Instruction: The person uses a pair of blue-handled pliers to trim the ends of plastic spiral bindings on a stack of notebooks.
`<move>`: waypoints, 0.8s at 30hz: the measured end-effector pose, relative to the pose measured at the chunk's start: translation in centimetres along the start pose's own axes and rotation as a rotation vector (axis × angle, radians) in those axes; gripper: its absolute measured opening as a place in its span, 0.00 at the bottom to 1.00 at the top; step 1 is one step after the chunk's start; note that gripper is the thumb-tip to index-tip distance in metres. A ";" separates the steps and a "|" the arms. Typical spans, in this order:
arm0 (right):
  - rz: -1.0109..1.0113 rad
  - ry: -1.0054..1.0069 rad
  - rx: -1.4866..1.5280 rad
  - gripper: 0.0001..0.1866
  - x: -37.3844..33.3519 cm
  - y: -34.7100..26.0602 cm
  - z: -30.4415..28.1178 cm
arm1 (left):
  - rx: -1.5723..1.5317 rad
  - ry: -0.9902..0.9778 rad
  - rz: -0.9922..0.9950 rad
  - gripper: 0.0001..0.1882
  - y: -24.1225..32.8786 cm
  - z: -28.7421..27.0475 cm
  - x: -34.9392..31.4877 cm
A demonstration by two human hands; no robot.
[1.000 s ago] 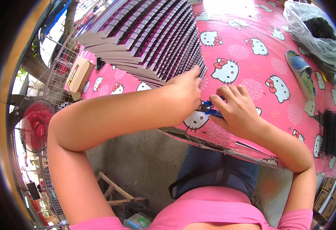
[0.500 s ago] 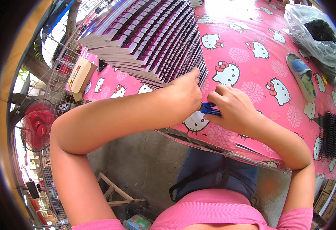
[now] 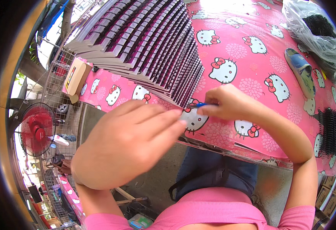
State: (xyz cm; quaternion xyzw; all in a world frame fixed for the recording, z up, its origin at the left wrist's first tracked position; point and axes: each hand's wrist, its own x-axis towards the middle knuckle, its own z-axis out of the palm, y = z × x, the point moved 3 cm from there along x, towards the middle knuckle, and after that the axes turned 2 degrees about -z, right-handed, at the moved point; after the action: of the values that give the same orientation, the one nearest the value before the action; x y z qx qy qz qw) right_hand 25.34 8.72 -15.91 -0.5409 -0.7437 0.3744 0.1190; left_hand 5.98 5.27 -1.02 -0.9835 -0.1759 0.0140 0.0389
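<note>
A tall stack of spiral-bound notebooks (image 3: 137,50) leans across the table, its black coils facing me and purple showing between the white page edges. My right hand (image 3: 225,101) is closed around blue-handled pliers (image 3: 203,104); their dark jaws are at the lower corner of the stack, beside a coil end. Whether the jaws touch the wire I cannot tell. My left hand (image 3: 129,142) is raised in front of the table edge, near the bottom of the stack. Its fingers are stretched out, slightly blurred, and it holds nothing visible.
A pink tablecloth with cat faces (image 3: 252,88) covers the table. To the right lie a blue patterned slipper-shaped case (image 3: 301,73), a clear plastic bag (image 3: 329,42) with black coils and a bundle of black coils (image 3: 332,134). At left are a cardboard box (image 3: 77,78) and a red fan (image 3: 37,130).
My left hand has come away from the notebook coils, moving left and toward me, and its fingers have straightened. My right hand keeps the pliers, now turned more edge-on, near the stack's corner.
</note>
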 end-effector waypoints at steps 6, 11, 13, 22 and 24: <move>-0.362 0.469 -0.439 0.23 -2.7 -1.0 1.4 | -0.497 0.365 -0.706 0.19 -4.2 4.4 -5.9; -0.420 0.540 -0.554 0.24 -2.2 -0.9 2.6 | -0.407 0.468 -0.753 0.19 -5.5 11.0 -6.3; -0.395 0.530 -0.565 0.24 -2.2 -0.6 2.6 | -0.459 0.330 -0.489 0.21 -3.9 10.3 -5.6; -0.403 0.527 -0.510 0.24 -3.6 -0.5 3.1 | 0.505 -0.112 0.205 0.21 -0.1 6.6 4.5; -0.389 0.532 -0.507 0.24 -3.9 -0.1 3.1 | 0.581 -0.418 0.298 0.20 -0.6 6.9 6.5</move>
State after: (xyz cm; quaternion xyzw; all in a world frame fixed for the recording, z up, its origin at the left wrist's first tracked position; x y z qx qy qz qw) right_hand 24.94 3.82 -17.09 -0.4806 -0.8439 -0.0029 0.2385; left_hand 11.64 8.57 -7.97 -0.9223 -0.0238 0.2688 0.2767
